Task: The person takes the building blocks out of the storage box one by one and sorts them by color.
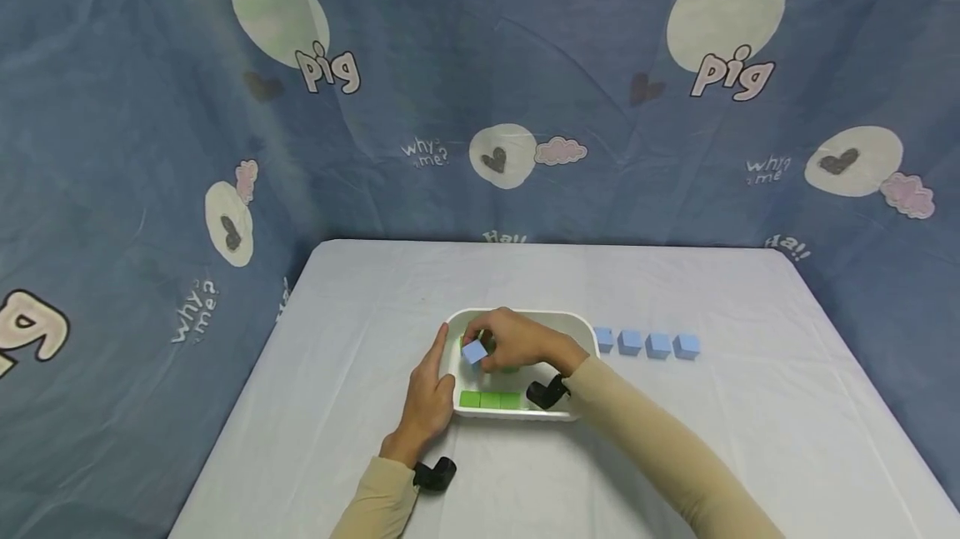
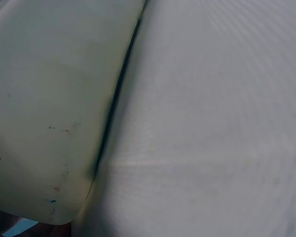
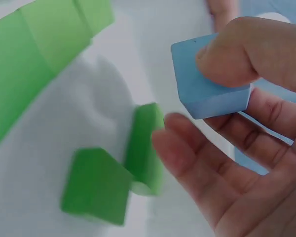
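Observation:
Over the left part of a white tray [image 1: 581,325], my right hand [image 1: 521,341] pinches a blue cube [image 1: 474,351] between thumb and fingers. In the right wrist view the thumb lies across one face of the cube [image 3: 187,74], above the tray floor. Three green blocks [image 1: 491,400] form a row along the tray's near side. Two loose green blocks [image 3: 96,185] lie below the hand, partly hidden by it in the head view. My left hand [image 1: 427,403] rests against the tray's left side with its index finger straight along the rim. The left wrist view shows the tray's outer wall [image 2: 49,89].
Several blue cubes [image 1: 658,346] stand in a spaced row on the white-covered table [image 1: 315,431], just right of the tray. A blue printed curtain [image 1: 420,47] hangs behind and on the left. Each wrist wears a small black camera [image 1: 437,474].

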A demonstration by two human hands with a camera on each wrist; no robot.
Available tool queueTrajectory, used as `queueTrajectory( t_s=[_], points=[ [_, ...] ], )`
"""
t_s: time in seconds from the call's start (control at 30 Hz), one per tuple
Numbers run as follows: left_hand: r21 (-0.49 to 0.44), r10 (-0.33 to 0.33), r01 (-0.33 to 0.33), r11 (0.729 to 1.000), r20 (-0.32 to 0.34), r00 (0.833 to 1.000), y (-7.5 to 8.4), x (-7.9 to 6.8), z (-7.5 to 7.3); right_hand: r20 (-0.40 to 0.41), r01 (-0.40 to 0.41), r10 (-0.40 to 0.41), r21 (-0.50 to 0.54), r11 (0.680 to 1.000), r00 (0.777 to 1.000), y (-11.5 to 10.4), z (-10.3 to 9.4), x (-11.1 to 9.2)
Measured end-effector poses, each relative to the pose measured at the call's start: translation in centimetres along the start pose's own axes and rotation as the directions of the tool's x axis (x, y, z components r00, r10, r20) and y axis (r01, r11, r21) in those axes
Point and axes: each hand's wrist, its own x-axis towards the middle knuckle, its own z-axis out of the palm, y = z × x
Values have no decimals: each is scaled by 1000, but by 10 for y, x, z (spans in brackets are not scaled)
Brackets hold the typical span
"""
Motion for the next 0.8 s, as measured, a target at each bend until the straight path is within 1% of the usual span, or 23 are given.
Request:
queueTrajectory(
  t_s=[0.13, 0.27, 0.4, 0.53, 0.6, 0.7, 0.8],
  points=[
    [-3, -11, 11, 1000, 4, 1000, 1, 0, 1, -40, -42, 45, 73, 996, 998, 1, -14, -13],
    [-7, -11, 11, 1000, 6, 1000, 1, 1, 2, -100, -65, 74, 94, 993, 992, 3, -30, -28],
    [-16, -11, 12, 1000, 13, 1000, 1, 2, 3, -154, -104, 123, 124, 987, 980, 8, -43, -45],
    [-5, -35, 35, 999, 11, 999, 0, 0, 3, -191, -137, 166, 158, 978, 967, 15, -53, -62],
    [-6, -41, 41, 999, 8, 999, -1, -1, 2, -218, -147, 181, 164, 975, 959, 19, -58, -72],
    [-19, -31, 31, 999, 14, 999, -1, 0, 1, -267, -175, 214, 163, 971, 940, 24, -67, -88],
    [-20, -18, 19, 1000, 17, 1000, -2, 2, 0, -305, -224, 266, 166, 960, 914, 28, -76, -103]
  ],
)
